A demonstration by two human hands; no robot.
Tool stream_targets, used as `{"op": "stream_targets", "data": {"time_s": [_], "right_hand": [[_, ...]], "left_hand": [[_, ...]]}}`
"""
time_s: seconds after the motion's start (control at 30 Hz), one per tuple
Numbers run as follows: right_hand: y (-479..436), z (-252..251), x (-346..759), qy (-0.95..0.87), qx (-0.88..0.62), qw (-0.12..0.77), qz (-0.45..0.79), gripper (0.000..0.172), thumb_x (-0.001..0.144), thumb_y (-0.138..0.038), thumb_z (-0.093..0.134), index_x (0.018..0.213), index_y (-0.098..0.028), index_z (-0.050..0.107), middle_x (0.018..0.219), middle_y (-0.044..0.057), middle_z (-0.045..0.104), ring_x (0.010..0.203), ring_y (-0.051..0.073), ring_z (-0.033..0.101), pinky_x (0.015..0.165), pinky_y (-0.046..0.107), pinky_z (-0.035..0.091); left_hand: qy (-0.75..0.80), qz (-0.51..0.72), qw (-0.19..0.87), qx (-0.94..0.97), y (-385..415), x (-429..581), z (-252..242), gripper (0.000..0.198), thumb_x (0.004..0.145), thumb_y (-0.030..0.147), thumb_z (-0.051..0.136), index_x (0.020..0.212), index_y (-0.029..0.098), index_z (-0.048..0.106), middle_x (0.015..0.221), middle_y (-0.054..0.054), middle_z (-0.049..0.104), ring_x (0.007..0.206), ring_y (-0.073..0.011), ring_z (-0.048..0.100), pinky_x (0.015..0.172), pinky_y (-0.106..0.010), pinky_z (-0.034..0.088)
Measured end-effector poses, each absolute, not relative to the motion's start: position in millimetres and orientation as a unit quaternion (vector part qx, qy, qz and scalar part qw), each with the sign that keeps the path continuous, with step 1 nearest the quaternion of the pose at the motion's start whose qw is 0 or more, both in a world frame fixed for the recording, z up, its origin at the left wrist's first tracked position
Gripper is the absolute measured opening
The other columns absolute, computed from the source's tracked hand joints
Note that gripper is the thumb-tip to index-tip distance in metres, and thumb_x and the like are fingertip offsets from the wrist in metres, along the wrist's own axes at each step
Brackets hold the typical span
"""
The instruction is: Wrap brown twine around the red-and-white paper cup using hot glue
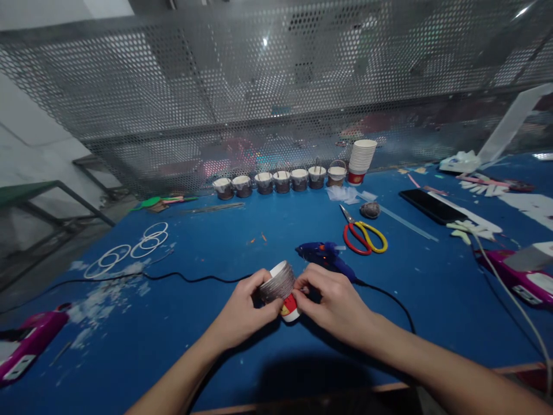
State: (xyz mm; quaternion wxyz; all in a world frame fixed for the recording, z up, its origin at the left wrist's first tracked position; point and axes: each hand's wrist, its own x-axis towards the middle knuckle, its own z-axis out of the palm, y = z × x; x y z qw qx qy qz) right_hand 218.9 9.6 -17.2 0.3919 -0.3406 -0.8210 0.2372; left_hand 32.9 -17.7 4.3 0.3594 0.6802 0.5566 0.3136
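Observation:
A paper cup [290,310], tilted, is wound with grey-brown cord [280,283] over its upper part; its red and white lower part is bare. Wrapped around the cup's left side, my left hand [248,308] is closed on it. My right hand [330,294] pinches at the cup's right side, where the cord runs; the strand between the fingertips is mostly hidden. Just beyond the right hand lies a blue glue gun [326,256]. Farther back are scissors [365,236] with red and yellow handles, and a small ball of grey yarn [370,210].
Several wrapped cups [282,182] line the back beside a stack of paper cups [362,158]. White rings [149,239] lie left. A black cable [185,278] crosses the blue table [207,230]. A phone [432,206] and magenta power strips [514,274] sit toward the sides.

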Motion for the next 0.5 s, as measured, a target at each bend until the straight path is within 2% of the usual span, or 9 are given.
{"op": "stream_targets", "data": {"time_s": [0.5], "right_hand": [[10.0, -17.6, 217.2, -0.801, -0.344, 0.394, 0.291, 0.010, 0.082, -0.013, 0.055, 0.074, -0.018, 0.058, 0.072, 0.001, 0.058, 0.064, 0.012, 0.054, 0.059, 0.025, 0.041]], "left_hand": [[0.570, 0.304, 0.296, 0.703, -18.2, 35.0, 6.9, 0.008, 0.069, 0.025, 0.053, 0.069, 0.017, 0.056, 0.063, 0.003, 0.051, 0.061, -0.0127, 0.045, 0.058, -0.023, 0.037]]}}
